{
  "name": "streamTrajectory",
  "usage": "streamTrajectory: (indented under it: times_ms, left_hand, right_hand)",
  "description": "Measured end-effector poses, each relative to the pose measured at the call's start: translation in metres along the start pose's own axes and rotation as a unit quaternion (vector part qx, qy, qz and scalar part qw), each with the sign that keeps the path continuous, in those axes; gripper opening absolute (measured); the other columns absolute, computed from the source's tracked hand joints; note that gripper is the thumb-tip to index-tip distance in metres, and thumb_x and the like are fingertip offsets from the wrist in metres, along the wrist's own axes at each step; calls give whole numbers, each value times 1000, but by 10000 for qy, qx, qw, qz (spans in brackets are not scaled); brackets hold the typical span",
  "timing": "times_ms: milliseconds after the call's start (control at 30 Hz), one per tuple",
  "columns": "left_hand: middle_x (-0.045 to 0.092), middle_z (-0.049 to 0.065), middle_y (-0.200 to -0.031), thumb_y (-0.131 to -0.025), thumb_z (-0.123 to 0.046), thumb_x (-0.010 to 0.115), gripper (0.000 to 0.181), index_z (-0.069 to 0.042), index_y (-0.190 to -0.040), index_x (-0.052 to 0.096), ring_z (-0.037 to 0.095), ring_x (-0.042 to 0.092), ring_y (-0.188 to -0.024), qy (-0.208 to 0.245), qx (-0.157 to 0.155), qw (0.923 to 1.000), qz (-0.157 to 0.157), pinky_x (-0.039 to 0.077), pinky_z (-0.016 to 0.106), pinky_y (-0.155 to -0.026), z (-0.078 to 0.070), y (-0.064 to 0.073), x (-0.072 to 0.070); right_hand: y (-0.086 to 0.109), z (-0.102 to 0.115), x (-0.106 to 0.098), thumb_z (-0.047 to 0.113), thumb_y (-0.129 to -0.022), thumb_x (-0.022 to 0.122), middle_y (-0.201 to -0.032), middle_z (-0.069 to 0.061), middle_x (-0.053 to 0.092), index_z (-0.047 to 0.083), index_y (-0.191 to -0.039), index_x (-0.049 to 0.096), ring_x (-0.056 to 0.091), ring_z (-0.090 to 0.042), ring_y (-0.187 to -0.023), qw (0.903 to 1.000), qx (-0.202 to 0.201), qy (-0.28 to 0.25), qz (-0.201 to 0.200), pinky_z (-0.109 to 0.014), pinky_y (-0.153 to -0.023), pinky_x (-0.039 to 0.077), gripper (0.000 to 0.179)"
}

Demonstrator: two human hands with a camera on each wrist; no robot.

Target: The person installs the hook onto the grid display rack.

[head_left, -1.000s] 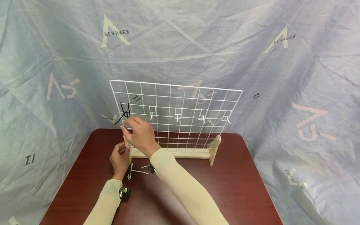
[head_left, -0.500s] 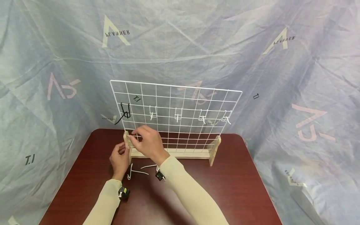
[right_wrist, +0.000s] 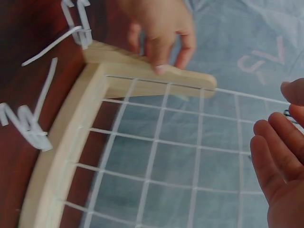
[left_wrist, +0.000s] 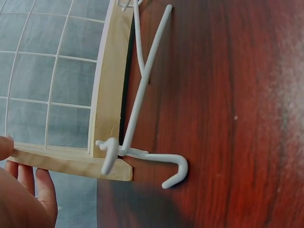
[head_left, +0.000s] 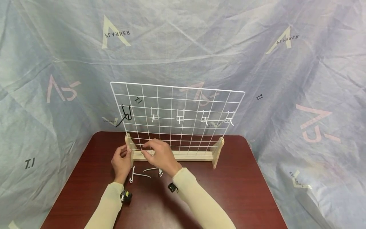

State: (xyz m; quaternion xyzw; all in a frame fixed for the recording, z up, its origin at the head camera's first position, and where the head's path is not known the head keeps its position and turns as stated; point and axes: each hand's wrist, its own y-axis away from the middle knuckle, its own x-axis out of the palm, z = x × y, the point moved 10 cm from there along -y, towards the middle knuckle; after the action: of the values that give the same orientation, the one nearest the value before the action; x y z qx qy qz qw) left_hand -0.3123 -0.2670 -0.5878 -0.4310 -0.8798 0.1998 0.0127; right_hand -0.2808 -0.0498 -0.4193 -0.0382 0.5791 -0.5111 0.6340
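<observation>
My left hand [head_left: 121, 163] pinches the left wooden upright [head_left: 128, 143] of a stand, thumb on one face and fingers on the other. The stand carries a white wire grid panel [head_left: 172, 86]. In front of the panel's lower left part is my right hand [head_left: 163, 156], thumb and fingers apart, with nothing held. In the right wrist view, the right hand [right_wrist: 285, 166] shows its palm side beside the grid. A black hook [head_left: 127, 116] hangs at the panel's left edge. White hooks, one of them a white hook [head_left: 154, 117], hang in a row to its right.
Two loose white hooks lie on the dark red table [head_left: 234, 190]: one white hook [left_wrist: 137, 111] near the left upright, another white hook [head_left: 160, 172] below the right hand. The right wooden upright [head_left: 218, 149] stands opposite. A grey printed sheet [head_left: 183, 47] surrounds the table.
My right hand has moved down and to the right, away from the panel's left edge below the black hook. The left hand has stayed at the upright.
</observation>
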Motion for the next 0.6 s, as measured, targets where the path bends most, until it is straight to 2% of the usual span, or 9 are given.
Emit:
streamTrajectory:
  times_ms: [267,400,500,600]
  left_hand:
    - [77,20,-114,-95,-4,77,27,-4,-122,74,18,72,-96,-62,12,10000,-39,49,0,-78,5,1,0]
    - [77,21,-114,-94,-2,77,27,-3,-121,74,23,72,-96,27,56,10000,-56,49,0,-78,4,1,0]
    - [77,22,-114,-94,-1,77,27,-2,-121,74,29,72,-98,71,90,9999,-58,49,0,-78,2,0,0]
    - [77,21,-114,-94,-2,77,27,-3,-121,74,26,72,-99,36,62,10000,-46,49,0,-78,3,0,0]
  right_hand:
    - [40,-30,24,26,-93,79,-107,5,79,16,-109,78,73,-10,-92,9978,399,197,486,-22,-82,59,18]
    - [56,-48,39,26,-94,79,-111,5,79,18,-111,78,74,-10,-95,9946,634,294,765,-24,-86,60,19]
    - [65,-58,49,24,-94,79,-112,5,80,18,-111,78,76,-10,-100,9924,660,422,952,-27,-91,60,18]
    - [72,-67,59,21,-94,79,-114,6,80,17,-112,79,75,-10,-103,9895,628,486,1212,-27,-94,60,19]
